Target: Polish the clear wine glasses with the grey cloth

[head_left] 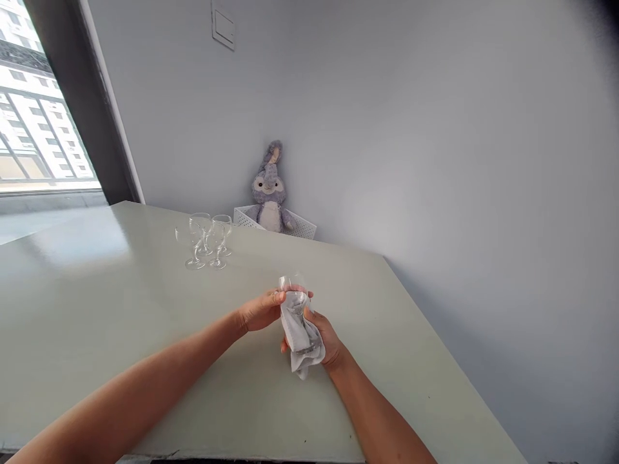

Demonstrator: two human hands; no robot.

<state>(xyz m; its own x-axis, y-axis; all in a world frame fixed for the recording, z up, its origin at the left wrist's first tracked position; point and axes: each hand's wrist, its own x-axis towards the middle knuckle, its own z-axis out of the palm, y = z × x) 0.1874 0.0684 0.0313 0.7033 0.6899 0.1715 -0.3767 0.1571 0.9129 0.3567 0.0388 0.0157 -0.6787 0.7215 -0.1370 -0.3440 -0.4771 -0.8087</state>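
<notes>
A clear stemmed glass (293, 281) is held above the table, its bowl up and its lower part wrapped in a white-grey cloth (300, 335). My left hand (264, 309) grips the bowl from the left, thumb in front and fingers behind it. From the right, my right hand (326, 336) is closed round the cloth and the stem, its thumb pressed on the front. The stem and foot are mostly hidden by the cloth. Several clear stemmed glasses (217, 248) stand upright in a close group farther back on the left.
The pale, glossy table (193, 386) meets a wall on the right. Behind its far edge, a grey plush toy (269, 196) sits in a white perforated basket (304, 227). A window (41, 122) is at the upper left, and a switch (224, 27) is on the wall.
</notes>
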